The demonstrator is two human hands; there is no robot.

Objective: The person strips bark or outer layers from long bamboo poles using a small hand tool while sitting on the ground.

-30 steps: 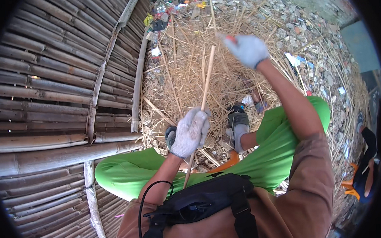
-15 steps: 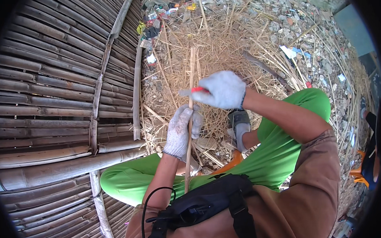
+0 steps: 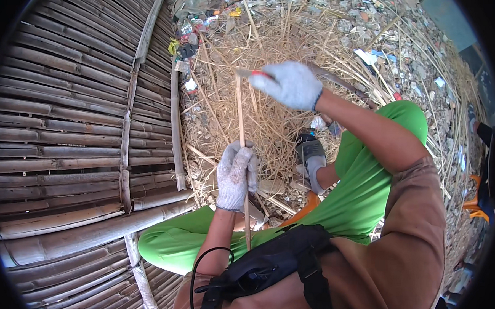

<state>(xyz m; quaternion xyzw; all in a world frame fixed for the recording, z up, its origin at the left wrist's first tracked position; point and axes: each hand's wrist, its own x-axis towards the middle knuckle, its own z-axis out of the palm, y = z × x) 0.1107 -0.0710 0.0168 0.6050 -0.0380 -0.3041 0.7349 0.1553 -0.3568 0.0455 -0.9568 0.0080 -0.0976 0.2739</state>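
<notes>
My left hand (image 3: pixel 235 175), in a white knitted glove, is closed around a long thin bamboo strip (image 3: pixel 240 113). The strip stands lengthwise before me, its lower end close to the black waist bag (image 3: pixel 270 266) at my body. My right hand (image 3: pixel 291 85), gloved too and a little blurred, grips a red-handled knife (image 3: pixel 259 74). The short blade lies across the strip at its far end; whether it touches the wood I cannot tell. Most of the knife's handle is hidden in my right fist.
A wall of bamboo slats (image 3: pixel 66 138) runs along the left. Straw-like shavings (image 3: pixel 285 40) cover the ground ahead, with bits of litter among them. My green-trousered knees spread to both sides. At the far right are an orange stool (image 3: pixel 472 203) and part of another person.
My right hand and the knife have moved away from me along the strip, from near my left hand to its far end. The strip's far end has tilted slightly left.
</notes>
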